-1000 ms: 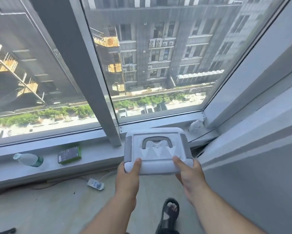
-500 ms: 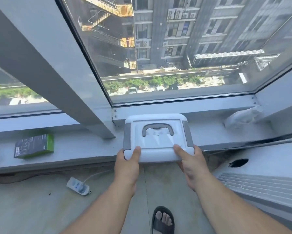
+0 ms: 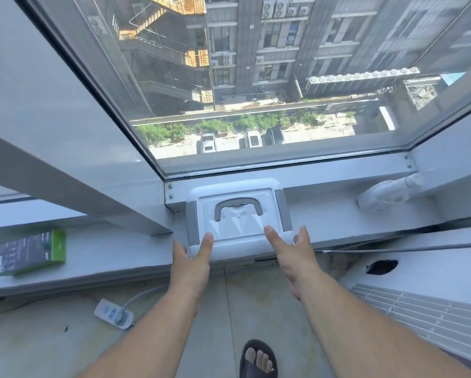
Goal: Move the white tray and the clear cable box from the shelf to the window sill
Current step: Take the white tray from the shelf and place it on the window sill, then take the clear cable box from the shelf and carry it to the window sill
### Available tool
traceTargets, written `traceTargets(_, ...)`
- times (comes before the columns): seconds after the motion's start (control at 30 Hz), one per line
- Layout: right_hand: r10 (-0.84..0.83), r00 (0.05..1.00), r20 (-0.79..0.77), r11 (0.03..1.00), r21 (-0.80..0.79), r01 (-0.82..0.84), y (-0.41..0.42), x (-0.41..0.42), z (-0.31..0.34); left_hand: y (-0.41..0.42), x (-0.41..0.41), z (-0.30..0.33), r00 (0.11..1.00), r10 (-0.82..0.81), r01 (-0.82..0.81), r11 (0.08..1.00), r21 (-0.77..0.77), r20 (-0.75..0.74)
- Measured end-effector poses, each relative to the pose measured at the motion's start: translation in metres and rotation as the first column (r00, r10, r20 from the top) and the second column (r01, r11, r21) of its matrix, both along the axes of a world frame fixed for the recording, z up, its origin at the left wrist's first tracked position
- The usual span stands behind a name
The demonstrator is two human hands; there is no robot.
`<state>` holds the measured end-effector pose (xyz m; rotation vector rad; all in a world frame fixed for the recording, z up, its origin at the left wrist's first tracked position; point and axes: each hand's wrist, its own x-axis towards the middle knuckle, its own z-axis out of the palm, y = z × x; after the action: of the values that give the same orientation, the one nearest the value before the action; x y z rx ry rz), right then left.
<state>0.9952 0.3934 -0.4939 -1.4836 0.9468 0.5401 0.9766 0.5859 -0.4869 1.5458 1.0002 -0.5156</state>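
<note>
**Box resting on the sill, both hands loosened**

At the bottom of the frame a sandalled foot [image 3: 259, 360] stands on the grey floor, with a white power strip [image 3: 114, 317] lying at lower left. Two bare forearms reach up the middle. The left hand [image 3: 192, 261] and right hand [image 3: 297, 255] have their fingers spread apart, thumbs lying on the near edge of the white box [image 3: 238, 223], neither clamped on it. The box sits flat on the window sill [image 3: 351, 222] at centre frame, its grey handle [image 3: 238, 207] folded down. A green and black packet [image 3: 29, 253] lies well apart at left. Beyond the glass, parked cars and buildings.
</note>
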Motion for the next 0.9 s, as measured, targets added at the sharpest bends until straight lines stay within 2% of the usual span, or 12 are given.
traceTargets(0.1, -0.035, 0.999, 0.026, 0.999, -0.019, 0.035, 0.000, -0.013, 0.056, -0.004, -0.005, 0.060, 0.998, -0.051, 0.049, 0.998, 0.046, 0.035)
traceTargets(0.17, -0.068, 0.996, 0.059, 0.998, -0.001, 0.068, 0.000, -0.026, 0.103, -0.011, -0.014, 0.109, 0.996, -0.069, 0.068, 0.998, 0.020, 0.065)
traceTargets(0.33, -0.161, 0.971, 0.177, 0.984, 0.111, 0.143, -0.002, -0.081, 0.270, -0.023, -0.053, 0.265, 0.971, -0.140, 0.155, 0.986, -0.066, 0.194)
traceTargets(0.5, -0.275, 0.902, 0.334, 0.961, 0.129, 0.245, -0.002, -0.180, 0.446, -0.030, -0.118, 0.437, 0.913, -0.289, 0.338, 0.931, -0.137, 0.288)
traceTargets(0.57, -0.362, 0.844, 0.397, 0.931, 0.119, 0.344, -0.001, -0.236, 0.504, -0.034, -0.152, 0.489, 0.863, -0.346, 0.425, 0.891, -0.158, 0.369)
traceTargets(0.67, -0.483, 0.742, 0.465, 0.866, 0.126, 0.484, -0.002, -0.318, 0.553, -0.043, -0.198, 0.535, 0.781, -0.453, 0.562, 0.810, -0.167, 0.430)
traceTargets(0.9, -0.721, 0.436, 0.539, 0.598, 0.166, 0.784, -0.031, -0.497, 0.588, -0.108, -0.306, 0.583, 0.609, -0.591, 0.769, 0.603, -0.212, 0.529)
